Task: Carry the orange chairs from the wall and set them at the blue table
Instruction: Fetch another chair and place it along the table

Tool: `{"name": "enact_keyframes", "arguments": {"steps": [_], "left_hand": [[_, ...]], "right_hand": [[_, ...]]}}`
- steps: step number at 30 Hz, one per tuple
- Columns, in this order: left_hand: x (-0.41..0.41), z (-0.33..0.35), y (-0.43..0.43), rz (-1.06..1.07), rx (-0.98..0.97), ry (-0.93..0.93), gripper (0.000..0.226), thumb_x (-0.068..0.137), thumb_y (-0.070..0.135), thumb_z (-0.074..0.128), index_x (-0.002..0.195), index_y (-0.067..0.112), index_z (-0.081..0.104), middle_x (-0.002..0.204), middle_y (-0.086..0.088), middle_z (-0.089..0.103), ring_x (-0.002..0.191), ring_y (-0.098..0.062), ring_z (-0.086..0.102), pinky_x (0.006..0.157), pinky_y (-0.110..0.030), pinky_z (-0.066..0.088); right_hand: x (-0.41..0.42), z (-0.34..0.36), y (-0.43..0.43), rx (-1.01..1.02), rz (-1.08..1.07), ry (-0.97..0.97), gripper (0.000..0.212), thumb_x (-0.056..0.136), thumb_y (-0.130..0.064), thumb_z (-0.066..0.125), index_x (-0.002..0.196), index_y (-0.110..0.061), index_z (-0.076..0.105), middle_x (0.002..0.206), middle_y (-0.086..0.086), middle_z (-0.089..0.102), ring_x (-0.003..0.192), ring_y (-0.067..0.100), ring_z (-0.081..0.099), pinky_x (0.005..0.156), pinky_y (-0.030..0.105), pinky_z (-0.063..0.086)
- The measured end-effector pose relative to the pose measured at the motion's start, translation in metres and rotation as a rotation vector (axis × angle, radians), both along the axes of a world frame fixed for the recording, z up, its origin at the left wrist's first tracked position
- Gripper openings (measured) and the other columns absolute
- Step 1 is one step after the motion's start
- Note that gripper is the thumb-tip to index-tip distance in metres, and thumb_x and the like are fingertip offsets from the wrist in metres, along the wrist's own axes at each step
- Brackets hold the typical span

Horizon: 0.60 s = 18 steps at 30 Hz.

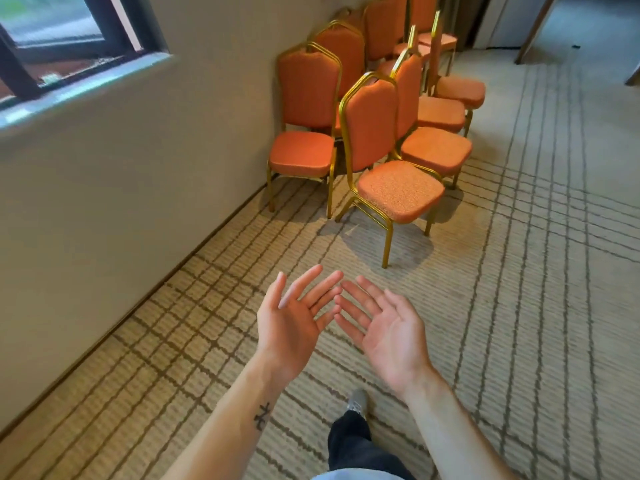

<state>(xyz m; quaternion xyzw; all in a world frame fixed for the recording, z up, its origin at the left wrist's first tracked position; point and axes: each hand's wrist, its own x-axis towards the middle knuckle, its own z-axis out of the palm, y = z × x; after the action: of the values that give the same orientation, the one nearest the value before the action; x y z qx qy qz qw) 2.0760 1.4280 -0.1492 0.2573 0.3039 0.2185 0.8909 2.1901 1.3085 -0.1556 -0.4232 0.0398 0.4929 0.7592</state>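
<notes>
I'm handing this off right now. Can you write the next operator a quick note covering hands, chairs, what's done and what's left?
Left hand: open, palm up, empty.
Right hand: open, palm up, empty; its fingertips are close to the left's.
Orange chairs: clustered along the wall ahead. The nearest chair stands on the carpet, out from the wall.
Blue table: not in view.
Done: no chair is in hand; any already moved can't be seen.
Left: probably grip the nearest chair, then carry it to the table.

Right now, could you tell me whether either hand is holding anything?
Nothing is held: the left hand and right hand are open, palms up, short of the orange chairs.
</notes>
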Motion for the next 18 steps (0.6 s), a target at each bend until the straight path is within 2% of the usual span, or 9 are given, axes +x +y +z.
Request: {"name": "enact_keyframes", "arguments": {"steps": [8, 13, 18], "left_hand": [[0.097, 0.003, 0.106, 0.072, -0.036, 0.033, 0.064, 0.104, 0.057, 0.032, 0.145, 0.013, 0.053, 0.139, -0.017, 0.064, 0.128, -0.033, 0.056, 0.112, -0.047, 0.038], [0.147, -0.007, 0.185, 0.100, -0.065, 0.053, 0.065, 0.103, 0.057, 0.033, 0.145, 0.011, 0.052, 0.139, -0.018, 0.064, 0.124, -0.034, 0.057, 0.107, -0.047, 0.041], [0.192, -0.019, 0.277, 0.070, -0.079, 0.033, 0.064, 0.103, 0.055, 0.034, 0.143, 0.009, 0.054, 0.137, -0.020, 0.064, 0.123, -0.035, 0.057, 0.113, -0.049, 0.036]], "right_hand": [[0.105, 0.004, 0.117, 0.018, 0.095, 0.050, 0.049, 0.107, -0.034, 0.034, 0.142, -0.006, 0.052, 0.137, 0.020, 0.064, 0.129, 0.038, 0.059, 0.110, 0.052, 0.045], [0.155, -0.002, 0.195, 0.007, 0.106, 0.085, 0.051, 0.102, -0.033, 0.040, 0.142, -0.005, 0.052, 0.136, 0.022, 0.063, 0.121, 0.036, 0.063, 0.105, 0.051, 0.049], [0.197, -0.011, 0.287, -0.026, 0.061, 0.055, 0.051, 0.103, -0.033, 0.038, 0.143, -0.004, 0.050, 0.137, 0.021, 0.063, 0.124, 0.037, 0.061, 0.109, 0.053, 0.046]]}}
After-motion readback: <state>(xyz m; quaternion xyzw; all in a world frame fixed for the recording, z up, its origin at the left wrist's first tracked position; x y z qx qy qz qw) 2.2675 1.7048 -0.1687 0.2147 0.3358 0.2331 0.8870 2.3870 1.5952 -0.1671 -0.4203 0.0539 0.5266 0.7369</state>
